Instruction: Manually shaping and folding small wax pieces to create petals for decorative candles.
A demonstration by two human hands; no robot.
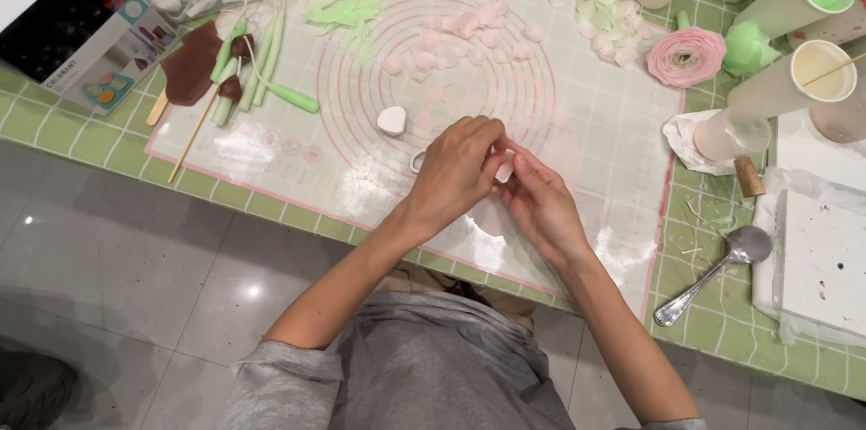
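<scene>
Head view looks down on a counter (271, 213) covered by a green checked cloth and a translucent mat (577, 123) printed with pink rings. Both hands meet over the mat's near edge. The left hand (456, 168) and the right hand (541, 204) pinch one small pale pink petal (504, 168) between their fingertips; each grip is narrow and closed on it. The petal sits at the very tips, at about 12 o'clock from the right hand and 3 o'clock from the left, lifted just off the mat.

It looks thin, soft and very light, like rolled paste, so it probably tears or creases under pressure; its edges seem the safest place to hold, with light fingertip contact.

At 10 o'clock from the hands lies a small white heart-shaped cutter (391, 120). More loose petals (469, 33) scatter at 12 o'clock, a finished pink flower (686, 56) lies at 2 o'clock, and a metal spoon (713, 277) at 4 o'clock.
</scene>
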